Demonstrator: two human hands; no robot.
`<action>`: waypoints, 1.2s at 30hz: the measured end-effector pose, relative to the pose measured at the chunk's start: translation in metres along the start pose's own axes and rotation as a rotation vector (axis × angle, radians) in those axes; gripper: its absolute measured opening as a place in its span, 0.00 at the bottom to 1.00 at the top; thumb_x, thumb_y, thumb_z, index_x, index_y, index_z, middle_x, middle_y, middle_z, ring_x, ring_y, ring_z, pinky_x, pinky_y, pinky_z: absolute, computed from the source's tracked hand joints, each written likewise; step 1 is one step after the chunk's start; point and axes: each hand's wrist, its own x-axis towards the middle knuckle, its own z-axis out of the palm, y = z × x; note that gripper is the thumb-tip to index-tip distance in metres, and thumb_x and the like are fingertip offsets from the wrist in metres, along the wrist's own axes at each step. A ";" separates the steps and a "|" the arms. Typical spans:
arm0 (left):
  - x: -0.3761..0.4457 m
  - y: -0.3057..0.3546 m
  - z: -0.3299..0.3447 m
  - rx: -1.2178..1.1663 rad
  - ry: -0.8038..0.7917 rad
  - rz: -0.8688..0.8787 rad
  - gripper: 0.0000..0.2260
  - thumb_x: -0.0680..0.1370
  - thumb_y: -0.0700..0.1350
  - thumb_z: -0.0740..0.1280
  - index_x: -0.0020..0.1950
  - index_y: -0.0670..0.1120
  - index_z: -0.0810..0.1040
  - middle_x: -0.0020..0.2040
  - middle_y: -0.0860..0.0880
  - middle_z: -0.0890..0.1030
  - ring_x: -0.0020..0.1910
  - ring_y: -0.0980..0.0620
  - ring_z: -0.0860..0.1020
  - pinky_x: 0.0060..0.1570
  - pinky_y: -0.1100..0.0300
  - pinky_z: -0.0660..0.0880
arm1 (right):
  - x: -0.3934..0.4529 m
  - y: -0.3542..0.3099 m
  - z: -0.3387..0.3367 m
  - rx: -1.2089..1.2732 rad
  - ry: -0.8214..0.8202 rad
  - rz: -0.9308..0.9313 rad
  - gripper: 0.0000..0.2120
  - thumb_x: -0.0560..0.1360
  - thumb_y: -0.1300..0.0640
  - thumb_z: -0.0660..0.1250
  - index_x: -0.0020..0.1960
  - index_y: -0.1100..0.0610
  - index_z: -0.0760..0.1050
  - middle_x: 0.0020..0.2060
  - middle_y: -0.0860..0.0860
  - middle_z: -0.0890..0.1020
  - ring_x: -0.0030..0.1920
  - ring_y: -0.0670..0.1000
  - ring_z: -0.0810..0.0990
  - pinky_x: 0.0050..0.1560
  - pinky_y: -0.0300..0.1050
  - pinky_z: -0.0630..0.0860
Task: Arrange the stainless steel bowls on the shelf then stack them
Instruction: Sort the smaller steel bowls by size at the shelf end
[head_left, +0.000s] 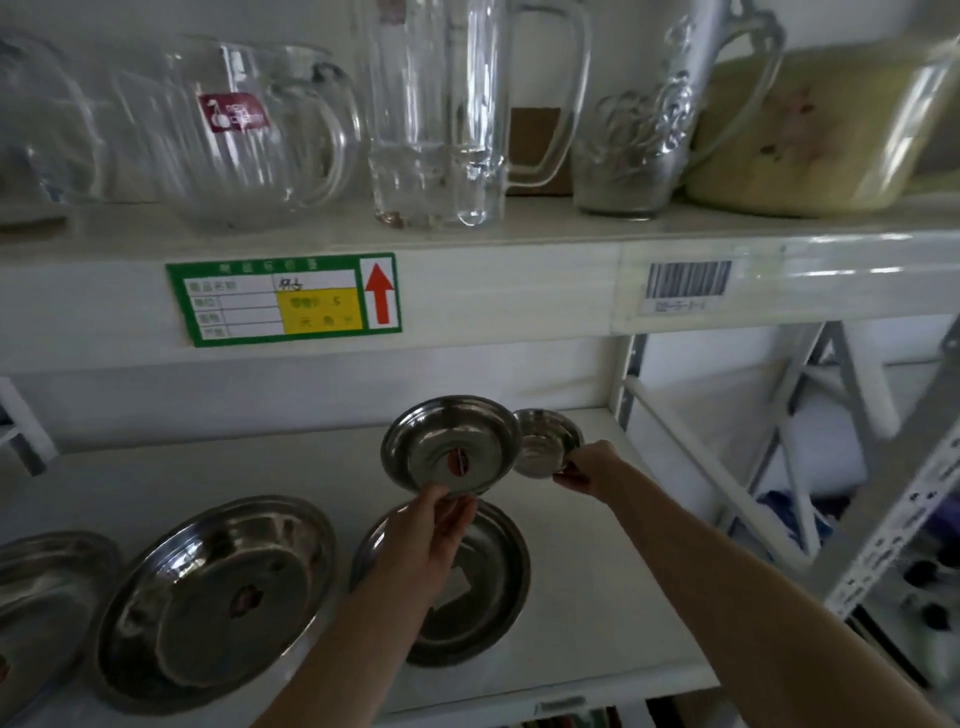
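Note:
My left hand (426, 540) grips the near rim of a medium steel bowl (451, 446), held tilted above the white shelf (613, 613). To its right, my right hand (587, 470) pinches the rim of a small steel bowl (545, 441), also lifted and tilted toward me. Under the left hand a wider bowl (488, 587) lies flat on the shelf. A large bowl (218, 597) rests to its left. Another bowl (41, 597) is cut off at the left edge.
The shelf above carries glass jugs and mugs (436, 114) and a yellowish basin (810, 130). A green price label (283, 299) and a barcode tag (688, 286) sit on its front edge. Metal rack struts (852, 415) stand to the right.

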 end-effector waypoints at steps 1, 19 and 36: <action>0.001 -0.007 0.004 0.034 0.001 -0.008 0.05 0.79 0.35 0.61 0.45 0.37 0.75 0.43 0.40 0.79 0.45 0.47 0.79 0.48 0.57 0.79 | -0.003 0.003 -0.011 0.005 0.022 -0.001 0.05 0.74 0.73 0.65 0.50 0.69 0.76 0.43 0.64 0.81 0.37 0.57 0.81 0.28 0.47 0.82; -0.004 -0.125 0.043 0.071 -0.011 -0.304 0.02 0.76 0.31 0.65 0.44 0.36 0.73 0.41 0.39 0.75 0.41 0.45 0.75 0.25 0.58 0.80 | -0.032 0.072 -0.152 -0.079 0.257 0.089 0.11 0.76 0.70 0.65 0.36 0.65 0.69 0.33 0.61 0.77 0.35 0.59 0.79 0.56 0.61 0.79; 0.016 -0.163 0.032 0.170 0.111 -0.322 0.12 0.75 0.32 0.67 0.58 0.34 0.74 0.51 0.35 0.77 0.50 0.42 0.78 0.47 0.53 0.79 | -0.035 0.098 -0.170 0.050 0.375 0.235 0.17 0.83 0.58 0.55 0.38 0.64 0.64 0.34 0.62 0.72 0.35 0.60 0.76 0.53 0.57 0.80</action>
